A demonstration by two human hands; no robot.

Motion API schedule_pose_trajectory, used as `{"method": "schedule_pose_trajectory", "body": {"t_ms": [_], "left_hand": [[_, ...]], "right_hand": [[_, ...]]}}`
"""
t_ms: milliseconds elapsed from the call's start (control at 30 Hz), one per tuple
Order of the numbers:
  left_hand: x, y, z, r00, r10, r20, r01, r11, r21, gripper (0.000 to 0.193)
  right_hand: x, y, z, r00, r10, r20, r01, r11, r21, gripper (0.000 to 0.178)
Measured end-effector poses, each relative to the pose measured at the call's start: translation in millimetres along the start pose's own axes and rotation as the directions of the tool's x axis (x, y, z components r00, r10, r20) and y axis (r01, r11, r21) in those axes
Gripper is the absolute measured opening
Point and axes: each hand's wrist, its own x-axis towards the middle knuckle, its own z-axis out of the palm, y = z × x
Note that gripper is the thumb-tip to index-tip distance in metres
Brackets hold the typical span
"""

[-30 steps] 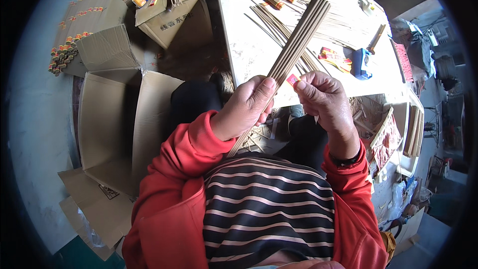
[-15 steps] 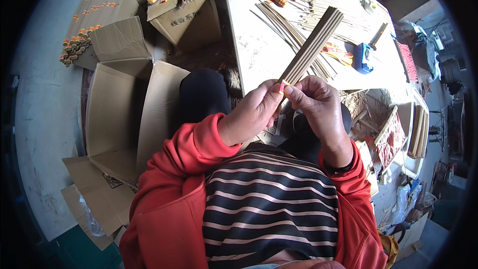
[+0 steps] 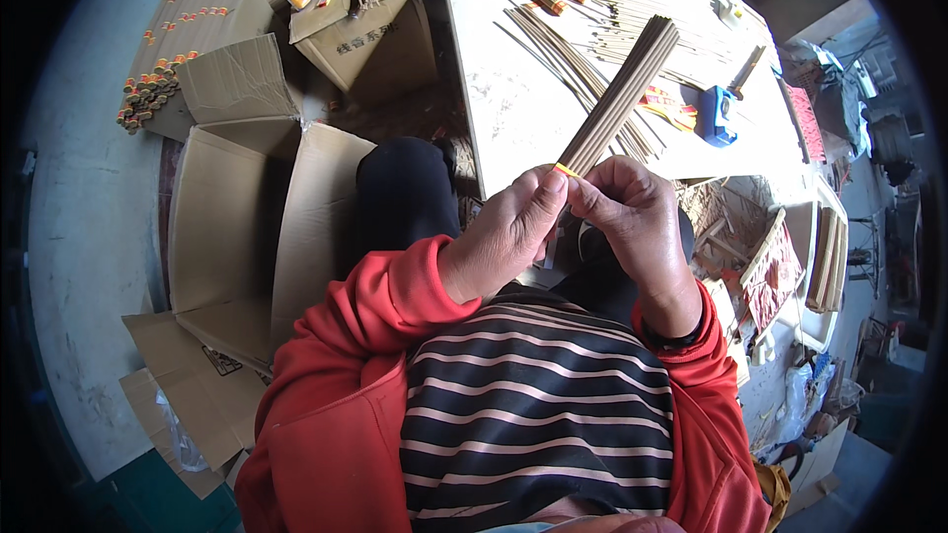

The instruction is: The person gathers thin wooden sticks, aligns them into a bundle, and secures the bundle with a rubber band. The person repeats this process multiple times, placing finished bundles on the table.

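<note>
A bundle of brown incense sticks [image 3: 624, 89] slants up and to the right from between my hands, over the near edge of the table. My left hand [image 3: 513, 222] is closed round its lower end, the thumb pressed on top. A red and yellow paper band [image 3: 566, 170] shows at the thumb, partly covered. My right hand [image 3: 632, 207] pinches at the band from the other side, thumb and forefinger against the bundle. The bundle's lowest end is hidden by the fingers.
Loose incense sticks [image 3: 632, 15] and a blue tape dispenser [image 3: 719, 116] lie on the white table [image 3: 513, 89]. An open cardboard box [image 3: 232, 227] stands at my left, with stacked banded bundles [image 3: 188, 44] beyond. A white tray [image 3: 825, 266] holding sticks is at the right.
Both hands stay at the bundle. The left thumb has shifted over the band, less of its red now shows, and a yellow edge is visible.
</note>
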Motion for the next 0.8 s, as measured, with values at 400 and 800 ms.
{"method": "schedule_pose_trajectory", "body": {"t_ms": [400, 800], "left_hand": [[3, -6, -1, 0.999, -0.033, -0.006, 0.032, 0.989, -0.143, 0.039], [1, -3, 0, 0.994, -0.096, -0.045, 0.087, 0.982, -0.169, 0.043]], "right_hand": [[3, 5, -5, 0.999, 0.016, 0.038, -0.017, 0.999, 0.049, 0.021], [17, 33, -8, 0.989, -0.141, 0.039, 0.128, 0.964, 0.235, 0.027]]}}
